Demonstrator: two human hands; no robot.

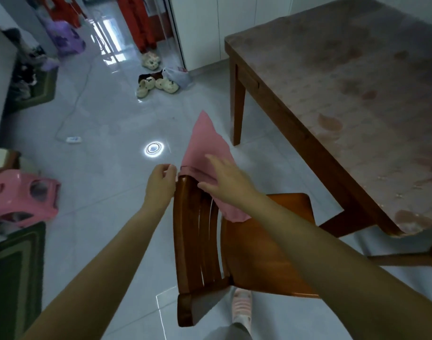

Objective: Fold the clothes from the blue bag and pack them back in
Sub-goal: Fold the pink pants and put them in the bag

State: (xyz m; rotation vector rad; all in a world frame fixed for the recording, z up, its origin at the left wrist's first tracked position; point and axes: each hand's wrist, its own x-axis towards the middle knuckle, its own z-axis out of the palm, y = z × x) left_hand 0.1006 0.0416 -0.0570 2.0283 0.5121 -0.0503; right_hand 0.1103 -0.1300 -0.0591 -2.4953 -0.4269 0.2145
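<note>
A pink garment [205, 146] is draped over the top rail of a wooden chair [195, 231], one end hanging toward the floor and the other toward the seat. My right hand [224, 180] lies on the cloth with straight, spread fingers. My left hand [161, 182] is at the left end of the chair's top rail, its fingers curled beside the garment's edge; whether it pinches the cloth is unclear. No blue bag is in view.
A wooden table [345, 99] stands to the right of the chair. Slippers [158, 85] and a plastic bag lie on the tiled floor ahead. A pink plastic stool [23, 195] and a green mat [14, 273] sit at the left. A white cable runs across the floor.
</note>
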